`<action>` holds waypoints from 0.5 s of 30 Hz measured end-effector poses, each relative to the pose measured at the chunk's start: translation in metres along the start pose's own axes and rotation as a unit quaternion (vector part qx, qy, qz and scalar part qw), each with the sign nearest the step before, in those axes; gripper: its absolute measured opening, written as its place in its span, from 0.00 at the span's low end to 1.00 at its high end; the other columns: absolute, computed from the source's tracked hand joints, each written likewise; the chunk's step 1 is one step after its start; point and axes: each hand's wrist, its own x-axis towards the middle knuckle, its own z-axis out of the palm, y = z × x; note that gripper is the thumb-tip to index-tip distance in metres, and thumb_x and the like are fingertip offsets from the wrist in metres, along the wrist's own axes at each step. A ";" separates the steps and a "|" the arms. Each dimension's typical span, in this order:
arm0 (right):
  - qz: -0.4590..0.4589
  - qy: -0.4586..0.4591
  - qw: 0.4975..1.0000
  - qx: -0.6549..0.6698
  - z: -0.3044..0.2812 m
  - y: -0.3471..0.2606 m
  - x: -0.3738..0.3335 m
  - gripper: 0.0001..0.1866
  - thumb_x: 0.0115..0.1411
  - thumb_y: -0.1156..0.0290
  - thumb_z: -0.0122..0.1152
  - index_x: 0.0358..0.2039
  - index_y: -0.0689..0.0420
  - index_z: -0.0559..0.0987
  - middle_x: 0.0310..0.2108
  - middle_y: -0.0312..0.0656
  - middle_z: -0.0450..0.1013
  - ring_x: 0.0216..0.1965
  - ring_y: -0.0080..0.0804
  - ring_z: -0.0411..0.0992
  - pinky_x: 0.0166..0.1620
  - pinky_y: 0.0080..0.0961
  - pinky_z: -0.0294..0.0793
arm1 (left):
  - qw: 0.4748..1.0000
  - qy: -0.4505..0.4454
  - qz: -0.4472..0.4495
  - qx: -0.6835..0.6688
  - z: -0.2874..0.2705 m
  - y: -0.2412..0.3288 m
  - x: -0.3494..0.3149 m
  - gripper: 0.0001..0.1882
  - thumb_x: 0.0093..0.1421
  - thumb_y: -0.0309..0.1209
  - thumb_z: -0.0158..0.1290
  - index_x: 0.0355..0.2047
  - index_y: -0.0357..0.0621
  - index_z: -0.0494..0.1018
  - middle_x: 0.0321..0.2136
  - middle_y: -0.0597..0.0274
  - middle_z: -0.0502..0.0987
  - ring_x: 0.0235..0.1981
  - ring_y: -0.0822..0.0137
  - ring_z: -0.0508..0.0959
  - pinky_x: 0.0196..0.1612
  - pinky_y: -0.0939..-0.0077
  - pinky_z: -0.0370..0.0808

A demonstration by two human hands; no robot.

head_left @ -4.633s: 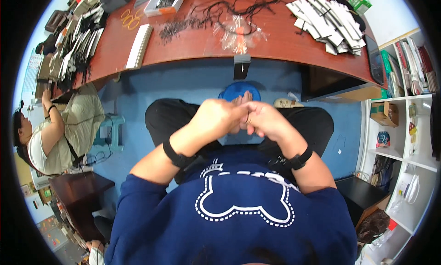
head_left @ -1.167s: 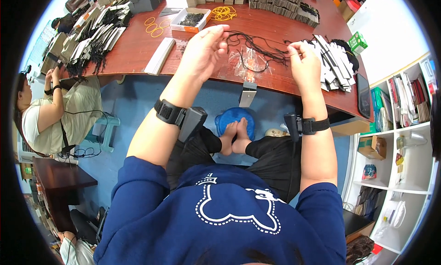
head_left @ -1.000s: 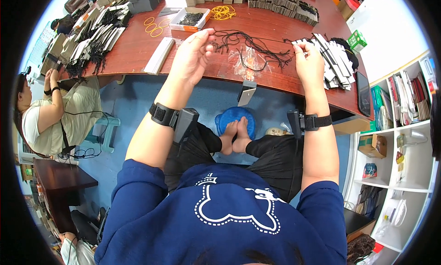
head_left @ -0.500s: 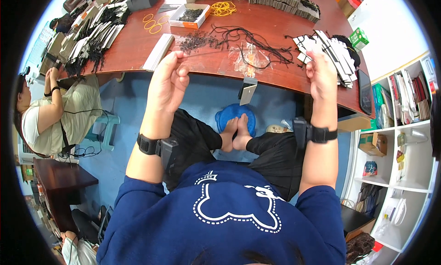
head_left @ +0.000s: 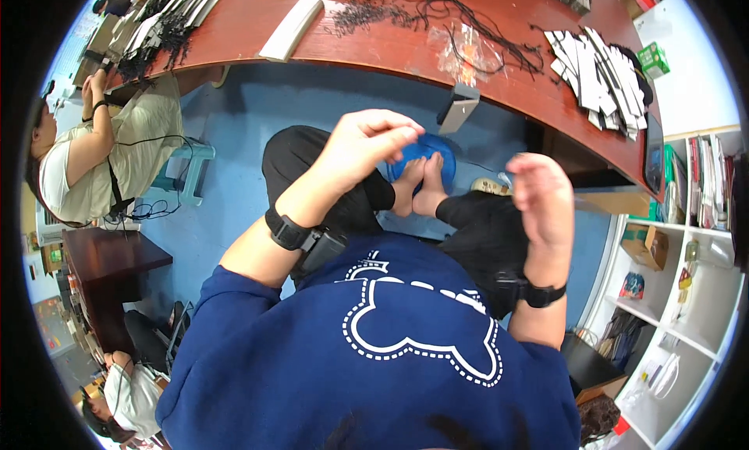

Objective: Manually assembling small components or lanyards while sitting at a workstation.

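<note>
My left hand [head_left: 367,142] has its grip pinched together and my right hand [head_left: 542,192] is loosely curled, both over my lap, well below the black cords [head_left: 437,13] on the red-brown worktop [head_left: 374,48].

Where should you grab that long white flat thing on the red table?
Grip the long white flat box across its narrow width, near the end closest to the table edge, coming from above. It lies flat, long and slim, and that end has bare table around it.
</note>
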 end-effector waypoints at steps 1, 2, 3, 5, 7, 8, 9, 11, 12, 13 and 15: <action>0.023 -0.043 0.999 -0.023 0.012 0.005 0.000 0.12 0.63 0.67 0.54 0.38 0.64 0.76 0.30 0.37 0.75 0.21 0.13 0.63 0.23 0.10 0.62 | 0.999 -0.039 0.018 0.007 0.009 -0.001 -0.001 0.08 0.60 0.29 0.53 0.33 0.36 0.78 0.29 0.65 0.76 0.23 0.79 0.71 0.27 0.86 0.68; 0.035 -0.044 0.998 -0.016 0.026 0.012 0.000 0.11 0.62 0.68 0.53 0.39 0.63 0.77 0.30 0.36 0.75 0.22 0.13 0.63 0.25 0.10 0.62 | 0.997 -0.064 0.038 0.006 0.016 -0.002 -0.003 0.08 0.60 0.28 0.53 0.33 0.35 0.79 0.29 0.64 0.76 0.23 0.79 0.71 0.26 0.86 0.68; 0.034 -0.082 0.996 -0.015 0.036 0.015 0.002 0.11 0.63 0.68 0.53 0.39 0.62 0.77 0.31 0.36 0.76 0.23 0.12 0.64 0.26 0.09 0.63 | 0.997 -0.059 0.040 0.014 0.022 -0.002 -0.005 0.08 0.60 0.27 0.53 0.34 0.36 0.79 0.29 0.64 0.76 0.23 0.79 0.71 0.26 0.86 0.68; 0.045 -0.072 0.996 0.007 0.052 0.020 0.005 0.11 0.63 0.69 0.53 0.39 0.62 0.78 0.30 0.34 0.75 0.23 0.12 0.64 0.26 0.09 0.63 | 0.998 -0.053 0.041 0.004 0.028 -0.001 -0.008 0.07 0.60 0.27 0.54 0.35 0.36 0.79 0.29 0.64 0.76 0.22 0.79 0.71 0.26 0.87 0.68; 0.066 -0.083 0.994 0.033 0.059 0.021 0.009 0.10 0.63 0.69 0.53 0.38 0.62 0.78 0.30 0.34 0.75 0.22 0.12 0.64 0.26 0.09 0.63 | 0.998 -0.047 0.024 -0.024 0.028 0.002 -0.010 0.08 0.60 0.26 0.54 0.36 0.37 0.79 0.30 0.64 0.76 0.22 0.79 0.70 0.26 0.87 0.67; 0.074 -0.096 0.992 0.034 0.061 0.020 0.010 0.10 0.63 0.69 0.53 0.38 0.62 0.78 0.31 0.34 0.75 0.22 0.12 0.64 0.25 0.09 0.62 | 0.998 -0.047 0.020 -0.031 0.027 0.003 -0.011 0.08 0.60 0.26 0.54 0.36 0.37 0.79 0.30 0.64 0.76 0.22 0.79 0.70 0.26 0.87 0.67; 0.083 -0.109 0.990 0.034 0.062 0.020 0.011 0.10 0.63 0.69 0.53 0.38 0.62 0.78 0.31 0.34 0.75 0.22 0.12 0.64 0.25 0.09 0.62 | 0.998 -0.048 0.017 -0.040 0.027 0.004 -0.011 0.08 0.60 0.26 0.54 0.37 0.37 0.79 0.30 0.64 0.76 0.22 0.79 0.69 0.26 0.87 0.67; 0.092 -0.106 0.989 0.038 0.060 0.019 0.010 0.10 0.63 0.70 0.53 0.38 0.62 0.78 0.31 0.35 0.75 0.22 0.12 0.64 0.25 0.09 0.62 | 0.997 -0.051 0.009 -0.054 0.026 0.004 -0.011 0.08 0.59 0.26 0.54 0.37 0.37 0.79 0.30 0.64 0.77 0.22 0.79 0.69 0.26 0.87 0.66; 0.099 -0.103 0.989 0.040 0.059 0.019 0.009 0.10 0.63 0.70 0.52 0.38 0.62 0.78 0.31 0.35 0.75 0.22 0.12 0.64 0.24 0.09 0.62 | 0.997 -0.053 0.004 -0.059 0.026 0.004 -0.011 0.08 0.59 0.26 0.54 0.37 0.37 0.79 0.30 0.64 0.76 0.22 0.79 0.69 0.26 0.87 0.66; 0.099 -0.101 0.989 0.040 0.058 0.020 0.008 0.10 0.63 0.70 0.52 0.37 0.62 0.78 0.31 0.35 0.75 0.22 0.12 0.64 0.24 0.09 0.62 | 0.996 -0.059 -0.001 -0.072 0.027 0.003 -0.011 0.08 0.59 0.26 0.54 0.38 0.37 0.79 0.30 0.65 0.76 0.22 0.79 0.69 0.26 0.87 0.66; 0.100 -0.097 0.989 0.042 0.057 0.022 0.008 0.10 0.63 0.70 0.52 0.36 0.62 0.78 0.31 0.36 0.75 0.22 0.12 0.64 0.24 0.09 0.62 | 0.996 -0.062 -0.001 -0.056 0.028 0.001 -0.011 0.08 0.59 0.26 0.54 0.37 0.37 0.79 0.29 0.65 0.76 0.22 0.80 0.69 0.26 0.87 0.66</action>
